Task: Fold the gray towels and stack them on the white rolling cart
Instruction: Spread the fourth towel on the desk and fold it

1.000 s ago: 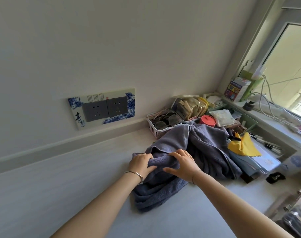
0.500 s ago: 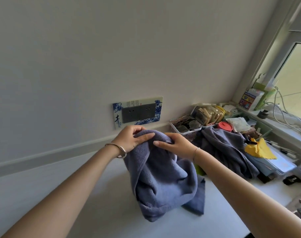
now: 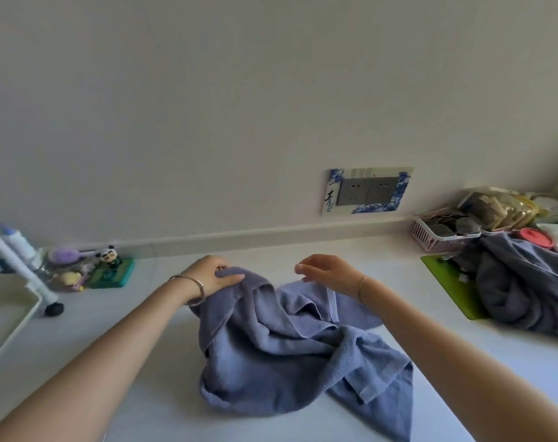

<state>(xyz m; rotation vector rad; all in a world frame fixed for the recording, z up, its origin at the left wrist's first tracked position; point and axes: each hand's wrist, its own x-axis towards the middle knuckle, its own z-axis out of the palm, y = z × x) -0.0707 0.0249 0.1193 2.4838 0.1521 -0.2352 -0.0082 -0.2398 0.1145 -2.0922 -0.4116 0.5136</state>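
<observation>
So everything turns on one corner right now; the left hand (image 3: pixel 213 275) has its grip closed on the top corner of the gray towel (image 3: pixel 287 352), thumb laid over the cloth and fingers curled behind it; the right hand (image 3: pixel 328 274) hovers just above the bunched top edge with its grip loose, fingers half curled and nothing in them as far as I can see.

The towel sits crumpled on the table (image 3: pixel 137 362) in the middle of the view; from the left grip the bulk of it trails toward 5 o'clock, so its long run goes roughly 11 to 5, with a loose flap at the 5 o'clock end (the hem with the pale label strip (image 3: pixel 331 306) lies right under the right wrist).

My guess is the next move is finding the matching corner; that edge is nearer the right hand, which only has to drop toward 6 o'clock to pinch it; then both hands can pull apart and spread the cloth flat.

The cart (image 3: pixel 13 327) is over at 9 o'clock, well apart from the towel; the pile of more towels (image 3: pixel 526 291) waits at 3 o'clock.
</observation>
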